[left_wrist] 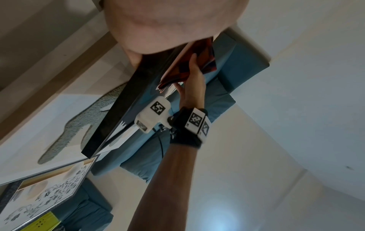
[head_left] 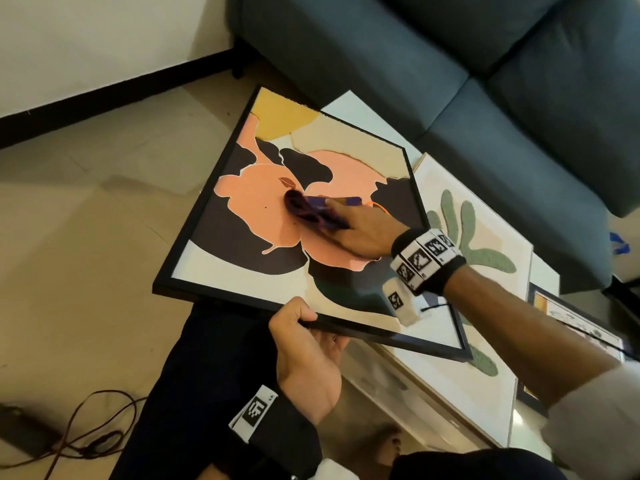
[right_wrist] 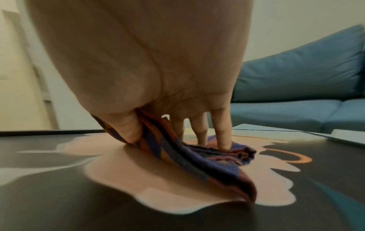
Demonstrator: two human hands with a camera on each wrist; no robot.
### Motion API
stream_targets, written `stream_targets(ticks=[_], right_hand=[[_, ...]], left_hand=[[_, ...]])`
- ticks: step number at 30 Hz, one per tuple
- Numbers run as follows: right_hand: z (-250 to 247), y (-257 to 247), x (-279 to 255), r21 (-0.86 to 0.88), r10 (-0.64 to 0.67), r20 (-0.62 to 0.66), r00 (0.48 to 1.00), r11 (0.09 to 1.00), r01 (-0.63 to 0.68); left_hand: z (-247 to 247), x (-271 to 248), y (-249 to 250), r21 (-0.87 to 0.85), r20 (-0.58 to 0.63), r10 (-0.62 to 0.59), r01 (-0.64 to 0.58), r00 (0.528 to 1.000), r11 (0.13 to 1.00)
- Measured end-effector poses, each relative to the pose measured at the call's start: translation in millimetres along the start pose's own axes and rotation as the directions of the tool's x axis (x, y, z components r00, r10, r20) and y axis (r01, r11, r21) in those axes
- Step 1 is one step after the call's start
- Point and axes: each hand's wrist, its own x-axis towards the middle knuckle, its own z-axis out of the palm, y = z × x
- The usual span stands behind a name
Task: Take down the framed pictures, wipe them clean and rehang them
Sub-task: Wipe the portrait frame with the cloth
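Observation:
A black-framed picture (head_left: 266, 216) with a peach flower design lies tilted over the low table. My left hand (head_left: 311, 327) grips its near edge, thumb on top and fingers underneath; in the left wrist view the dark frame edge (left_wrist: 122, 112) runs away below my palm. My right hand (head_left: 346, 220) presses a crumpled purple and orange cloth (head_left: 308, 211) onto the middle of the flower. In the right wrist view the thumb pinches a fold of the cloth (right_wrist: 207, 161) while the fingertips (right_wrist: 223, 140) push it against the picture surface (right_wrist: 79, 195).
A pale-framed picture with a green plant motif (head_left: 485, 244) lies on the glass table (head_left: 381, 382) under the black frame. Another framed print (head_left: 581, 323) sits at the right. A blue-grey sofa (head_left: 450, 64) stands behind. A cable (head_left: 86, 427) trails on the floor at lower left.

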Motion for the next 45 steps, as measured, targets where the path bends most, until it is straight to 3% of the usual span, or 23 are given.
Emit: stream_targets(ticks=[2,3,7,12,16,21,25,30,34,38,42,45], right_hand=[[8.9,-12.0,-12.2,0.014,-0.126,0.022,0.992,0.992,0.125],[10.3,-12.7,-14.9,0.020,-0.128,0.015,0.992,0.992,0.128],[0.7,5.2,-6.8,0.003,0.074,-0.026,0.997,0.997,-0.074],[7.8,-19.7,-35.9,0.078,-0.227,0.099,0.969,0.972,0.220],[1.6,-2.9,-31.3,0.036,-0.027,0.042,0.999,0.999,0.025],[17.1,-29.1,-68.7,0.048,-0.228,0.117,0.967,0.973,0.224],[10.6,-21.2,-74.3,0.041,-0.058,0.018,0.998,0.998,0.057],[31.1,-44.8,-101.3,0.099,-0.231,0.031,0.973,0.969,0.227],[26.8,-33.5,-99.3,0.056,-0.058,-0.033,0.998,0.997,0.060],[38.0,-53.4,-119.0,0.127,-0.199,0.001,0.980,0.972,0.197],[30.6,-40.2,-109.6,0.148,-0.047,-0.073,0.996,0.987,0.057],[37.8,-50.9,-117.8,0.132,-0.151,-0.036,0.988,0.979,0.154]], left_hand=[[0.1,2.8,1.6,-0.007,0.007,-0.005,0.005,1.000,1.000],[0.5,3.2,1.6,-0.009,0.006,-0.009,0.009,1.000,1.000],[0.2,3.0,-0.8,-0.019,0.023,-0.006,0.006,1.000,1.000],[0.7,4.3,-0.1,-0.045,0.013,0.003,-0.003,1.000,0.999],[0.0,4.5,-3.0,-0.051,0.041,-0.005,0.007,0.999,0.999],[-1.1,7.0,-3.4,-0.072,0.058,0.020,-0.016,0.998,0.997],[-1.0,8.4,-7.7,-0.058,0.024,0.010,-0.009,1.000,0.998],[-0.5,11.1,-7.0,-0.091,0.053,0.053,-0.048,0.997,0.995],[-3.7,11.6,-10.7,-0.040,0.015,0.032,-0.031,0.999,0.999],[-4.9,11.5,-11.7,-0.094,0.109,0.161,-0.151,0.981,0.984],[-7.4,16.4,-10.6,-0.031,0.119,0.043,-0.039,0.992,0.999],[-6.5,14.0,-14.8,-0.078,0.145,0.095,-0.085,0.985,0.993]])
